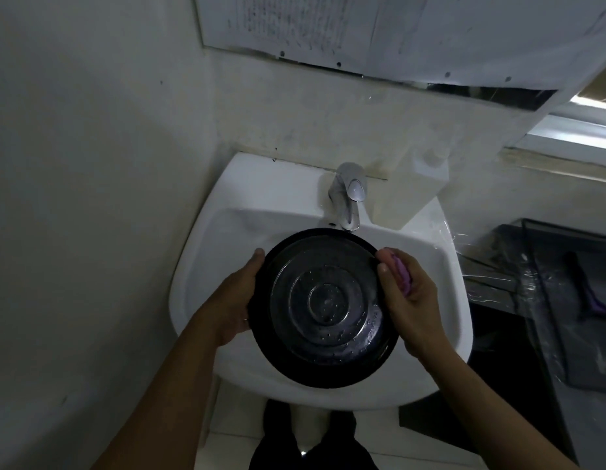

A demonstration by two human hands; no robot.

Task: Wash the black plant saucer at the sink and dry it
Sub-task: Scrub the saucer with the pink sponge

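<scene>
The black plant saucer (323, 308) is held over the white sink (223, 239), wet, with raised rings and water drops showing on the face turned towards me. My left hand (232, 301) grips its left rim, with the fingers behind the saucer. My right hand (408, 296) holds a purple sponge or cloth (401, 271) against the saucer's right rim. The chrome tap (349, 195) stands just behind the saucer; no running water is visible.
A white soap dispenser (412, 188) sits at the sink's back right. A dark rack or bin (566, 300) with a purple-handled item stands to the right. Walls close in on the left and behind. My legs show below the sink.
</scene>
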